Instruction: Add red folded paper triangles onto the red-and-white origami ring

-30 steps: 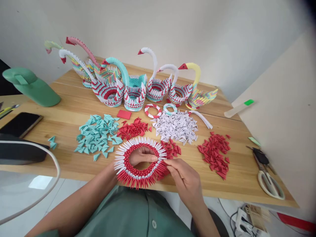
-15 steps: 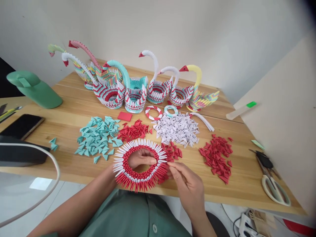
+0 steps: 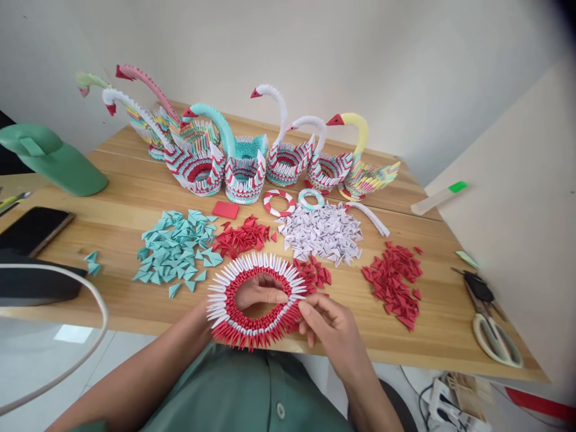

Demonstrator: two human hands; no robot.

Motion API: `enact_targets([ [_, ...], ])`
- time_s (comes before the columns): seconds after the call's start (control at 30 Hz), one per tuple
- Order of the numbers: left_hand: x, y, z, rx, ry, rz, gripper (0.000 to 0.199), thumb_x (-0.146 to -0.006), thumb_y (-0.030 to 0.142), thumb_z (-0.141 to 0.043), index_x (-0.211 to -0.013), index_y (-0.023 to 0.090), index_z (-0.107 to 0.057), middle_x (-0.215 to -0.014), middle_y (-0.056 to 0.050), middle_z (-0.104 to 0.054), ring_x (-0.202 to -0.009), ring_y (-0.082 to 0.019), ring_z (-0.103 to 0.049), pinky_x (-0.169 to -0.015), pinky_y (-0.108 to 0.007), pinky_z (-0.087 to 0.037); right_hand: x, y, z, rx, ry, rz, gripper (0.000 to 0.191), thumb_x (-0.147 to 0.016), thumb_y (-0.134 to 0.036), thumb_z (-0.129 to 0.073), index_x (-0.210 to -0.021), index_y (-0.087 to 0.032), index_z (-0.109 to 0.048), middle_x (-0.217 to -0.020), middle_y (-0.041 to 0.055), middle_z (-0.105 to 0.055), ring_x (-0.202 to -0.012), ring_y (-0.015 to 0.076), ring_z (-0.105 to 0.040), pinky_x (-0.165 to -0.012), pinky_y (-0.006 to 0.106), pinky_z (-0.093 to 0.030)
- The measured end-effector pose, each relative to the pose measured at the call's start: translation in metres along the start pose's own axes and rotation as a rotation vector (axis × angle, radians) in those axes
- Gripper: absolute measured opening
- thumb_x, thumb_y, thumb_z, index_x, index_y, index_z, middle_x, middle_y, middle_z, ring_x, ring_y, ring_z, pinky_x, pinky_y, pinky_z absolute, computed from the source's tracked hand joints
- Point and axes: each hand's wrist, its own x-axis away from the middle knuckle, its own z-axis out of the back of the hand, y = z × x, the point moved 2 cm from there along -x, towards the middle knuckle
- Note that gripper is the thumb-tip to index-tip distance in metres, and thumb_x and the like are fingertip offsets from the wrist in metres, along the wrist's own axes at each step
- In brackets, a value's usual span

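Note:
A ring of folded paper pieces (image 3: 231, 300), red inside with white and red spikes outside, is held over the front of the table. My left hand (image 3: 261, 292) grips it, its thumb and fingers showing through the hole. At the ring's right edge, my right hand (image 3: 330, 330) pinches a red paper piece (image 3: 294, 311) against the spikes, thumb and forefinger together. Part of that piece is hidden by the fingers. Behind the ring lie red triangles (image 3: 315, 271), and beyond them a heap of white triangles (image 3: 321, 234).
Teal triangles (image 3: 173, 249) and red triangles (image 3: 243, 237) lie to the left, another red heap (image 3: 396, 279) right. Several paper swans (image 3: 245, 174) and two small rings (image 3: 279, 203) stand behind. Scissors (image 3: 495, 336), a phone (image 3: 33, 231), a green bottle (image 3: 58, 162) and a cable (image 3: 101, 300) edge the table.
My right hand has moved slightly left and in against the ring's right edge, its fingers more curled. The view has shifted a little. My left hand keeps its hold.

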Motion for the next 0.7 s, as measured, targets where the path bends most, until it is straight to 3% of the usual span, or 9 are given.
enact_targets([
  [0.23, -0.004, -0.012, 0.016, -0.019, 0.168, -0.023, 0.029, -0.046, 0.024, -0.091, -0.064, 0.014, -0.069, -0.06, 0.003, -0.068, -0.059, -0.01, -0.06, -0.064, -0.023, -0.043, -0.004, 0.001, -0.001, 0.031, -0.012, 0.026, 0.034, -0.085, -0.047, -0.061, -0.071, -0.016, -0.061, -0.054, -0.0014, -0.058, -0.049, 0.0095, -0.052, -0.049, 0.02, -0.042],
  [0.4, -0.008, -0.005, 0.01, -0.022, 0.039, -0.13, 0.023, -0.055, 0.03, -0.087, -0.063, 0.014, -0.072, -0.061, 0.0, -0.069, -0.062, -0.012, -0.061, -0.07, -0.026, -0.046, -0.01, -0.004, -0.003, 0.048, -0.023, 0.065, 0.033, -0.085, -0.048, -0.058, -0.071, -0.017, -0.058, -0.055, -0.002, -0.058, -0.049, 0.0101, -0.054, -0.049, 0.021, -0.044],
  [0.63, 0.0, 0.0, -0.001, -0.155, -0.077, -0.055, 0.024, -0.062, 0.033, -0.083, -0.066, 0.013, -0.07, -0.062, -0.002, -0.067, -0.067, -0.016, -0.063, -0.076, -0.03, -0.046, -0.005, 0.004, -0.001, 0.052, -0.194, 0.017, 0.037, -0.083, -0.051, -0.06, -0.072, -0.016, -0.06, -0.057, -0.0009, -0.059, -0.049, 0.0095, -0.053, -0.045, 0.019, -0.042],
  [0.7, 0.001, 0.003, 0.0, -0.194, -0.044, -0.036, 0.028, -0.059, 0.035, -0.084, -0.065, 0.013, -0.069, -0.062, -0.002, -0.066, -0.067, -0.016, -0.062, -0.073, -0.029, -0.046, -0.003, 0.008, -0.006, 0.017, -0.238, 0.003, 0.039, -0.083, -0.053, -0.06, -0.072, -0.015, -0.061, -0.062, 0.0011, -0.062, -0.05, 0.0098, -0.054, -0.044, 0.019, -0.043],
])
